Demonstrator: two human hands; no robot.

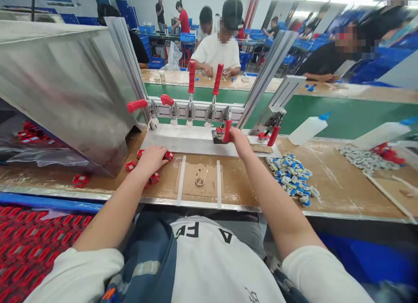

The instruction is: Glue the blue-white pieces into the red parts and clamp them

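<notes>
Red and slender, a toggle-clamp handle stands nearly upright against my right hand, beside a black block on the pale base plate. My right fingers are mostly hidden; whether they grip, I cannot tell. My left hand lies over small red plastic parts, fingers bent, any pinch unclear. Rightward, blue, white and yellow pieces lie heaped near a white squeeze bottle; beyond, a co-worker in white bends over another bench.
</notes>
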